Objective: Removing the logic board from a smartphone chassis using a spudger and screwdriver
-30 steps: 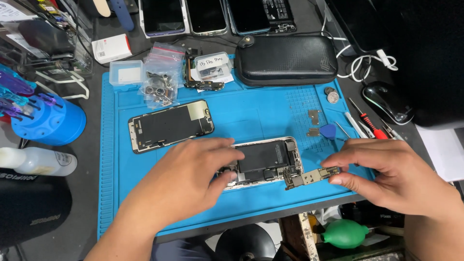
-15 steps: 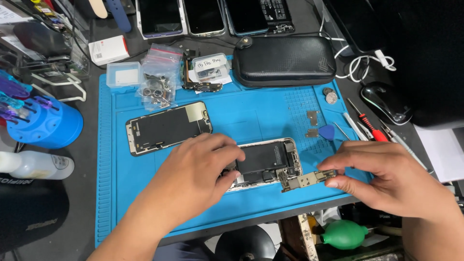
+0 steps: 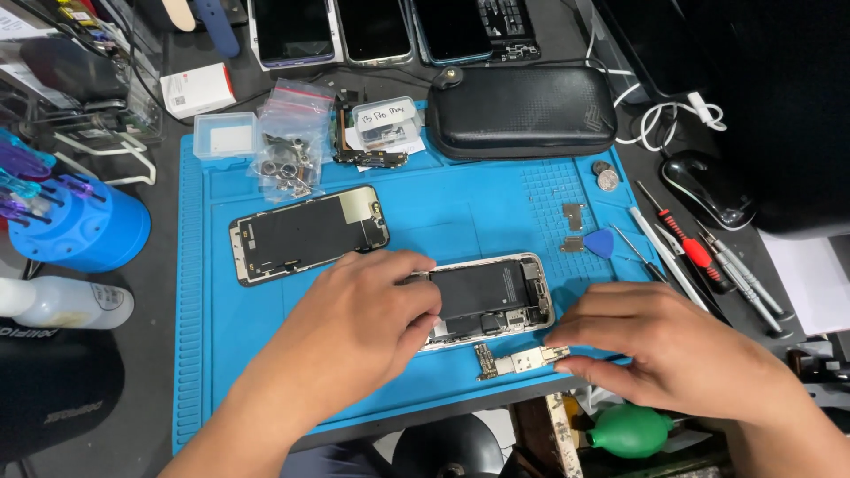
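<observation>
- The circuit board (image 3: pixel 518 360) lies on the blue mat (image 3: pixel 460 212), just beside the opened phone (image 3: pixel 487 299); it looks light, thin, stiff and fragile, best taken by its edges.
- The right hand (image 3: pixel 677 354) pinches the board's right end between its fingertips.
- The left hand (image 3: pixel 359 332) presses down on the phone's left end, fingers curled.
- One board, one opened phone, one separate screen (image 3: pixel 307 233), two small metal plates (image 3: pixel 573 227), one blue pick (image 3: pixel 602 242).

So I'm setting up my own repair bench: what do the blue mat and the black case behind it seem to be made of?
The blue mat looks like soft matte silicone or rubber: moulded ridges, a raised-dot grid and shallow compartments, no glare. The black case looks like textured fabric or synthetic leather over a semi-rigid shell, with rounded edges and a fine woven pattern; which exactly is unclear.
</observation>
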